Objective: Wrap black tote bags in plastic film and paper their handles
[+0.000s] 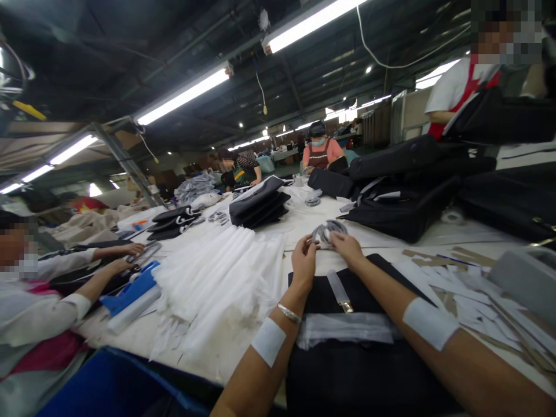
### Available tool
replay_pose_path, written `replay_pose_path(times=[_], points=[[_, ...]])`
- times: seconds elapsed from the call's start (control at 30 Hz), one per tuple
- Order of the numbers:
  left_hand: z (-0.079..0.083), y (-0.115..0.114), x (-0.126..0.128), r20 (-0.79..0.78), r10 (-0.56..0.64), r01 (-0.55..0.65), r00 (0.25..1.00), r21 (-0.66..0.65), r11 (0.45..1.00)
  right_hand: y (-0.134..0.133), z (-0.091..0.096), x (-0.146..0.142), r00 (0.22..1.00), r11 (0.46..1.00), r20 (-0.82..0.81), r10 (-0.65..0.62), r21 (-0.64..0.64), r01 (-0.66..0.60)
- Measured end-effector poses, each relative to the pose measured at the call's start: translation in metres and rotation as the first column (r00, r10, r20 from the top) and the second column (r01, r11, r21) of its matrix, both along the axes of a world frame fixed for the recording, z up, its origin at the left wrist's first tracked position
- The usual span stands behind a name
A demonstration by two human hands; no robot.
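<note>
Both hands are out in front of me over the work table. My left hand (304, 258) pinches the near left side of a grey coil (326, 229), a looped cord or strap. The fingers of my right hand (348, 245) close on the coil's right side. Whether it is cable or webbing is too blurred to tell. Beneath my forearms lies a black fabric bag (339, 370). Across it run a translucent plastic wrap (347, 329) and a pale strip (337, 288) ending in a gold-coloured metal fitting (346, 306).
White sheets (217, 266) are heaped left of the bag, near folded black pieces (258, 205). Black bags (399, 208) crowd the back right. Paper scraps (469, 295) lie at the right. A co-worker's hands (125, 258) work at the left beside a blue object (132, 289).
</note>
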State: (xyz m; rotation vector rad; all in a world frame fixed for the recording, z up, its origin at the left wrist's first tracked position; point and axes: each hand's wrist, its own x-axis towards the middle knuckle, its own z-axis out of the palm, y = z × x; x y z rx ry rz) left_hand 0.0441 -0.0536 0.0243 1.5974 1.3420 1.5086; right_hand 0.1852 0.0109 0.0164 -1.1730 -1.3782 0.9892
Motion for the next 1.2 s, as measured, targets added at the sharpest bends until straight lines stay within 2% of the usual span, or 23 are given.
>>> replay_pose_path(times=[0.1,0.23,0.37,0.5,0.63,0.77,0.97,1.2], points=[[0.006,0.024,-0.023,-0.201,-0.106,0.076,0.974,-0.151,0.986,-0.015,-0.023,-0.013,0.994,1.0,0.102,0.027,-0.016,-0.025],[0.005,0.056,-0.066,-0.427,-0.077,-0.024,0.901,-0.226,0.974,-0.021,-0.027,-0.019,0.979,0.997,0.195,0.062,0.031,-0.07],[-0.018,0.067,-0.095,-0.693,-0.048,-0.179,0.72,-0.252,0.951,-0.017,-0.023,-0.018,0.968,0.994,0.241,0.068,0.069,-0.087],[-0.045,0.067,-0.103,-0.855,-0.04,-0.292,0.517,-0.219,0.931,-0.02,-0.021,-0.02,0.962,0.982,0.25,0.11,0.121,-0.144],[-0.06,0.075,-0.099,-0.932,-0.04,-0.351,0.359,-0.174,0.92,-0.026,-0.016,-0.021,0.951,0.978,0.275,0.138,0.115,-0.175],[-0.061,0.083,-0.1,-0.96,-0.089,-0.347,0.266,-0.182,0.92,-0.028,-0.011,-0.021,0.953,0.977,0.25,0.168,0.086,-0.195],[-0.056,0.08,-0.111,-0.969,-0.147,-0.315,0.197,-0.204,0.927,-0.029,-0.01,-0.02,0.953,0.973,0.239,0.185,0.093,-0.212],[-0.054,0.086,-0.109,-0.97,-0.174,-0.349,0.171,-0.225,0.91,-0.032,-0.01,-0.018,0.941,0.97,0.276,0.193,0.09,-0.226]])
